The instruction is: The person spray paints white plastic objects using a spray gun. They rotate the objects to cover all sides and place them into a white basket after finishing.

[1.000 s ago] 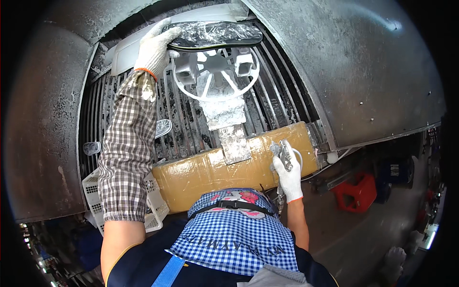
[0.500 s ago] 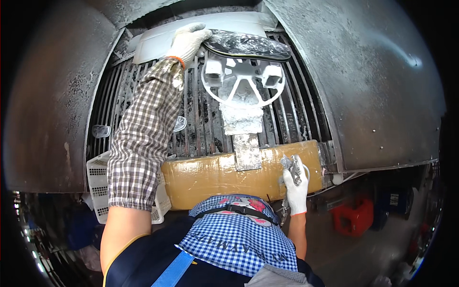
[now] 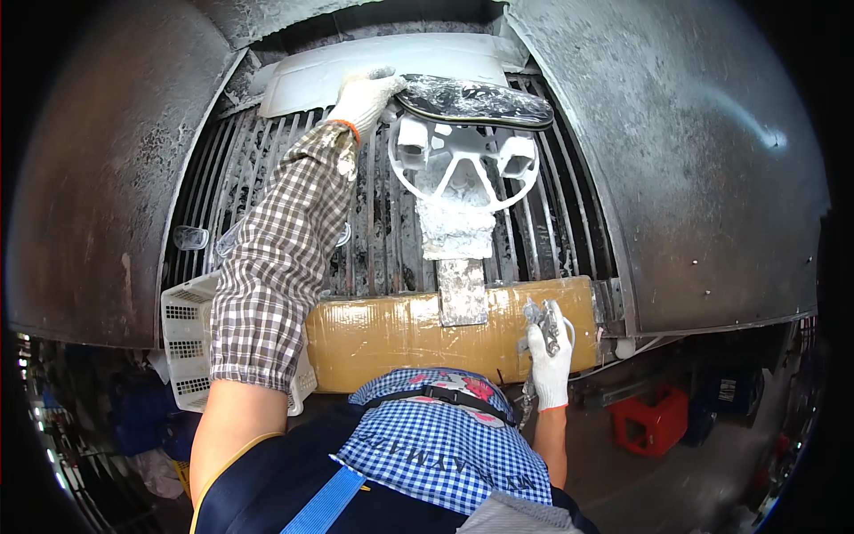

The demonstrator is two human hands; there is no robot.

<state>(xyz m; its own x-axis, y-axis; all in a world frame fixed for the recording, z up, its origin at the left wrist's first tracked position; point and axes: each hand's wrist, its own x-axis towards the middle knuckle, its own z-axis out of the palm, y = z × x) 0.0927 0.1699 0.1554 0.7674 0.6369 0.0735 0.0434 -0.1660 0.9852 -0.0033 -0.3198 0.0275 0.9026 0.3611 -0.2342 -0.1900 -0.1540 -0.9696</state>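
My left hand, in a white glove, reaches far forward and grips the left end of a dark oval piece speckled with white. The piece lies across the top of a white round spoked stand caked with paint. My right hand, also gloved, is low at the near right and holds a metal spray gun, held over the brown wrapped ledge.
A dark slatted grate forms the booth floor, with curved grey metal walls on both sides. A white sheet lies at the back. A white plastic basket hangs at the left, and a red stool stands lower right.
My left hand stays on the dark piece atop the stand. My right hand with the spray gun has dropped slightly toward me along the ledge. The view has shifted a little.
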